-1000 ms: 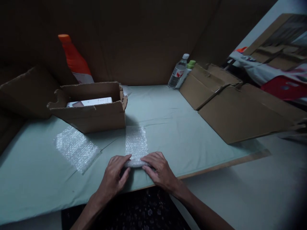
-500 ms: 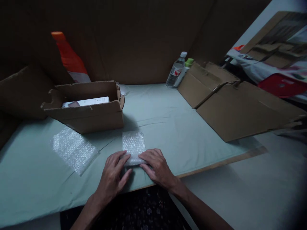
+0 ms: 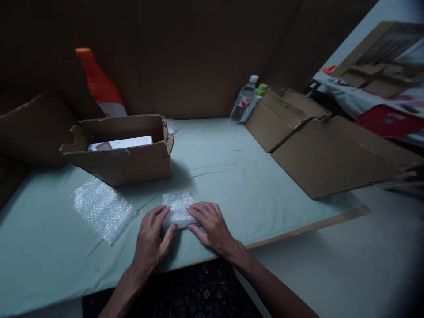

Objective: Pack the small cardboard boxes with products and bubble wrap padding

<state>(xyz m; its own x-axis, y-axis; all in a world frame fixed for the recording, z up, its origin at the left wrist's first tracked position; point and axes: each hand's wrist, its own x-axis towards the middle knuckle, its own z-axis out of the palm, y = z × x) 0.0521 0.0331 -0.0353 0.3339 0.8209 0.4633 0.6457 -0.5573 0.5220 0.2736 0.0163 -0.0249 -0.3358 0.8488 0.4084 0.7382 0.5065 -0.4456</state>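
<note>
A small piece of bubble wrap point(image 3: 179, 202) lies in front of me, its near end folded or rolled into a thicker bundle and its far end flat on the cloth. My left hand point(image 3: 153, 234) grips the bundle's left end between fingers and thumb. At the right end, my right hand point(image 3: 210, 225) holds it the same way, fingers on top and thumb at the near edge. Whether anything is inside the bundle, I cannot tell. To the left of my left hand, a larger flat sheet of bubble wrap point(image 3: 102, 210) rests on the cloth.
An open cardboard box point(image 3: 142, 165) holding a white box point(image 3: 127, 143) stands behind the larger sheet. An orange bottle point(image 3: 101, 86) is behind it. At the back right are a clear water bottle point(image 3: 243, 100), a green-capped bottle point(image 3: 261, 89) and cardboard flaps point(image 3: 331, 154).
The near end of the bubble wrap has been turned over away from me, so the flat part is shorter. Both hands have shifted slightly left with it.
</note>
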